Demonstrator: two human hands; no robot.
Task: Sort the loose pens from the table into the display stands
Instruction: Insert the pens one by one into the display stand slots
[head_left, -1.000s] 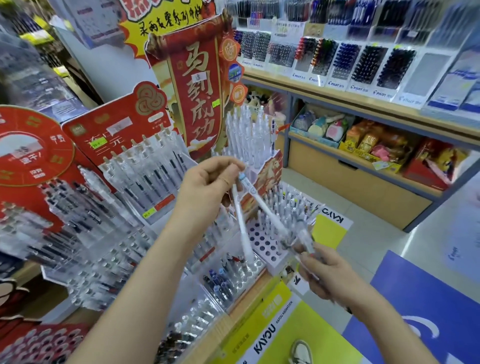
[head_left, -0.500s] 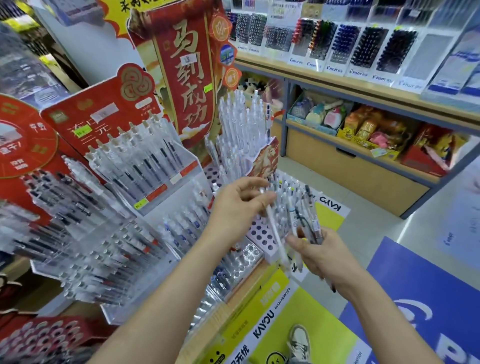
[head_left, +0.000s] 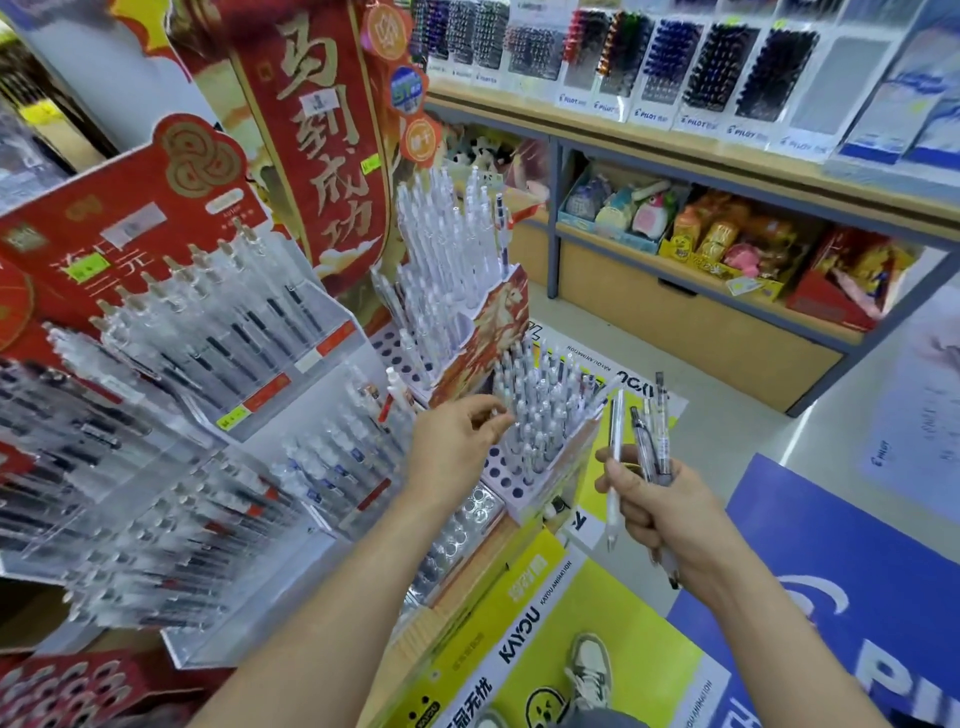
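1 left hand (head_left: 454, 441), 1 right hand (head_left: 670, 514), 4 loose pens (head_left: 616, 441), 1 tall red banner (head_left: 322, 156)

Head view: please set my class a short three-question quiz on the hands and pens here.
1. True or false: the right hand holds several pens.
2. The left hand hovers nearest: A the holed pen stand, B the toy shelf, C the floor?
3. Fill in: the shoe stands on a ____ floor sticker.
Key: 1 true; 2 A; 3 yellow.
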